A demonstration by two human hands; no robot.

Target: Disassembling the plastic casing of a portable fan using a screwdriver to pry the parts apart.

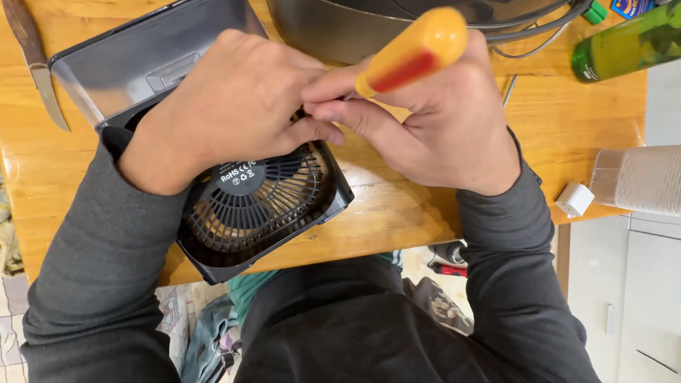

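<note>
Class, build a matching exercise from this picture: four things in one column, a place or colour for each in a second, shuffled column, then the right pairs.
1 screwdriver handle
2 small black fan
3 knife
4 green bottle

A far left edge of the wooden table
B top right corner
C yellow and red, in the right hand
D under the left hand

Pairs: 1-C, 2-D, 3-A, 4-B

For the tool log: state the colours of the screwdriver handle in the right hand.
The screwdriver handle is yellow-orange with a red stripe, seen in the head view.
</note>
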